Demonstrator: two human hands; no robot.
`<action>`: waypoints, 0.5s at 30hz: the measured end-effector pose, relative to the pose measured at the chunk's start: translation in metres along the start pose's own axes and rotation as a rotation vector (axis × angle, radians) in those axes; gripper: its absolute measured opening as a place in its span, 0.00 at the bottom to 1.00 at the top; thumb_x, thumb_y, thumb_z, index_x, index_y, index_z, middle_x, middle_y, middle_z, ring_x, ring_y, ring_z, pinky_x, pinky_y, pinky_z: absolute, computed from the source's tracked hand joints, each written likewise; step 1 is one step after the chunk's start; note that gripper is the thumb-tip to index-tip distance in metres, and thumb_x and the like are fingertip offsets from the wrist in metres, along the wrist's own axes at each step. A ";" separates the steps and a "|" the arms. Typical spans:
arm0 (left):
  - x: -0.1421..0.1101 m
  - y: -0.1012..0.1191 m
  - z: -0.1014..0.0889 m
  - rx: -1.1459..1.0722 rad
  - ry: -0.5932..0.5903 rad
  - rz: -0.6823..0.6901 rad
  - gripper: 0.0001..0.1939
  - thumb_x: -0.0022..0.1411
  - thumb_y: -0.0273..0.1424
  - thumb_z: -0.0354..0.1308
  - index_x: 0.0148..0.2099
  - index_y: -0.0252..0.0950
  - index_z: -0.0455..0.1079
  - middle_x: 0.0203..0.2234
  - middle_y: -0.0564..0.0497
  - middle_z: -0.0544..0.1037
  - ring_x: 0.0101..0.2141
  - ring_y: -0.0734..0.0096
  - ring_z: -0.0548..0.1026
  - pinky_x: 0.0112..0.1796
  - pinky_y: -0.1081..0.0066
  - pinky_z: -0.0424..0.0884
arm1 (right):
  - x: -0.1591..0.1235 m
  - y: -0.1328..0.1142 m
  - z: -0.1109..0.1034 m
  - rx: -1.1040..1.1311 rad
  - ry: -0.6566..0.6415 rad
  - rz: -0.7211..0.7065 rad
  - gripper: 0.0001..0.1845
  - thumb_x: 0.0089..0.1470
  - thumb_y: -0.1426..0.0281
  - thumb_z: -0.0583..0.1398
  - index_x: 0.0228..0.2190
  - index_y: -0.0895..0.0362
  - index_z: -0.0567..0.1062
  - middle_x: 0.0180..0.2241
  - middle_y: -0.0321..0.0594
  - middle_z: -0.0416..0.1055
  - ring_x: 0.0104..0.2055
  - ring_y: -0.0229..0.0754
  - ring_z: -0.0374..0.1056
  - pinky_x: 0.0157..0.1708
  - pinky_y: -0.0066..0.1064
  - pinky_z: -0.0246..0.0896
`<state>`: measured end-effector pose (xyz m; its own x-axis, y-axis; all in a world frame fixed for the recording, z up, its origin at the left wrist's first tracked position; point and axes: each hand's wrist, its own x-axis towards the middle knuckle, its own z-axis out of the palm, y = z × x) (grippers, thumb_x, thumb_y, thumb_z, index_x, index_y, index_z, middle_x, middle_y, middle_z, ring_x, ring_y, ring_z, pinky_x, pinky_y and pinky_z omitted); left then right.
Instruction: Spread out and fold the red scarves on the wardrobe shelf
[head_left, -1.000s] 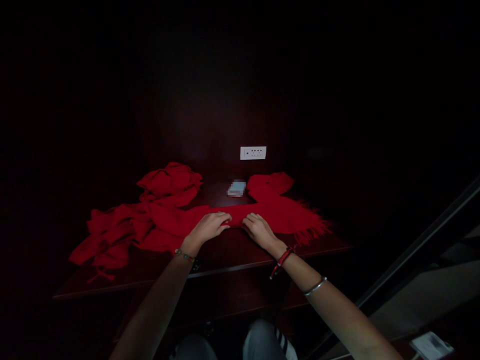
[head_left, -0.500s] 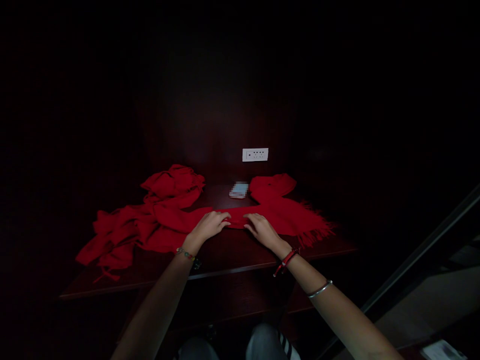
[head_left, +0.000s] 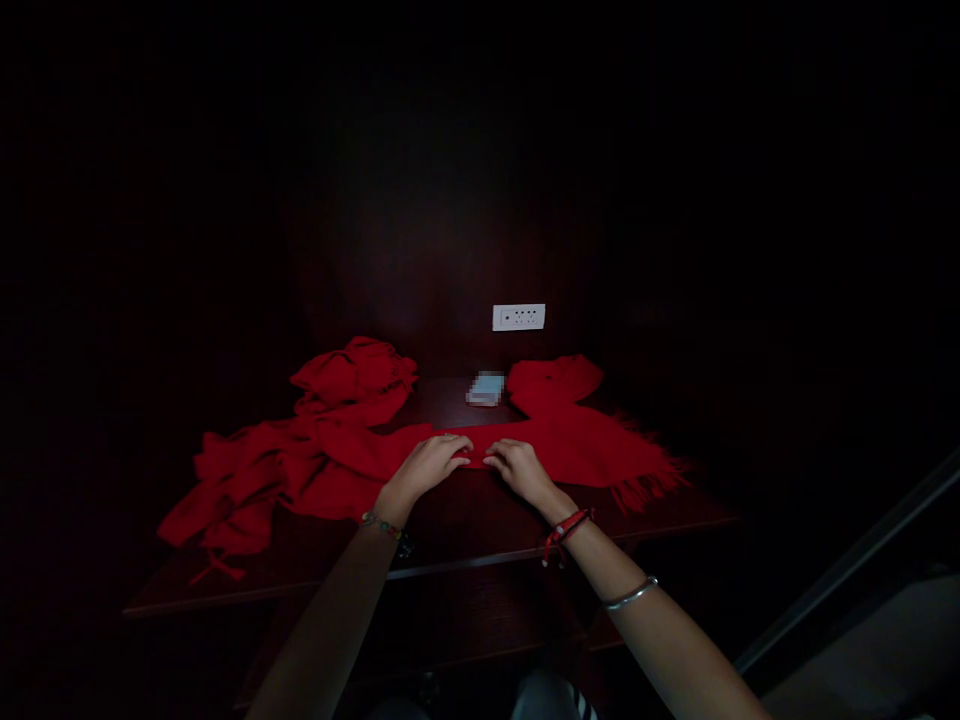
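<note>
A red scarf [head_left: 592,445] stretches across the dark wooden desk, its fringed end spread out to the right. Toward its middle it narrows to a folded band, and both my hands are there. My left hand [head_left: 429,466] pinches the band's near edge between thumb and fingers. A short way to the right, my right hand [head_left: 525,472] has its fingers curled in on the same strip. The fingertips of the two hands lie close together but apart. To the left the red fabric [head_left: 247,470] is bunched in loose folds.
More crumpled red cloth [head_left: 352,375] lies at the back left of the desk [head_left: 457,520]. A small pale blue, blurred-out object [head_left: 486,388] rests behind the band. On the back wall is a white socket panel [head_left: 519,317]. The surroundings are very dark.
My right hand has come slightly nearer to my left, so the stretch of scarf between them is shorter. The whole view has shifted a little; the other things lie as before.
</note>
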<state>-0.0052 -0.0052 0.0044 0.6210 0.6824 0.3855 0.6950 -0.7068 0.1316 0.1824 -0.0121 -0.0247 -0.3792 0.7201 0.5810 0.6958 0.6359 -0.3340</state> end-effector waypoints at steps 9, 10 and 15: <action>-0.012 0.005 -0.014 -0.036 -0.070 0.060 0.07 0.57 0.33 0.52 0.35 0.36 0.69 0.31 0.52 0.72 0.34 0.72 0.68 0.37 0.75 0.62 | -0.013 -0.011 -0.013 -0.113 0.001 -0.097 0.06 0.52 0.74 0.53 0.30 0.58 0.71 0.29 0.40 0.68 0.34 0.38 0.63 0.36 0.27 0.57; -0.014 0.005 -0.015 -0.052 -0.122 0.076 0.08 0.57 0.34 0.52 0.35 0.36 0.69 0.30 0.52 0.72 0.33 0.72 0.68 0.37 0.75 0.62 | -0.017 -0.015 -0.015 -0.150 -0.036 -0.118 0.07 0.52 0.76 0.53 0.30 0.58 0.71 0.30 0.41 0.68 0.34 0.38 0.63 0.37 0.28 0.56; -0.010 0.009 -0.012 -0.143 -0.219 0.187 0.12 0.61 0.31 0.45 0.38 0.35 0.70 0.36 0.50 0.73 0.39 0.74 0.68 0.42 0.76 0.61 | -0.036 -0.026 -0.020 -0.315 -0.241 -0.122 0.10 0.52 0.79 0.51 0.33 0.59 0.71 0.30 0.42 0.70 0.35 0.38 0.64 0.36 0.27 0.57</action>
<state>-0.0095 -0.0210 0.0122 0.8074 0.5507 0.2116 0.5127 -0.8325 0.2099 0.1902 -0.0600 -0.0220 -0.5768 0.7127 0.3992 0.7752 0.6317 -0.0076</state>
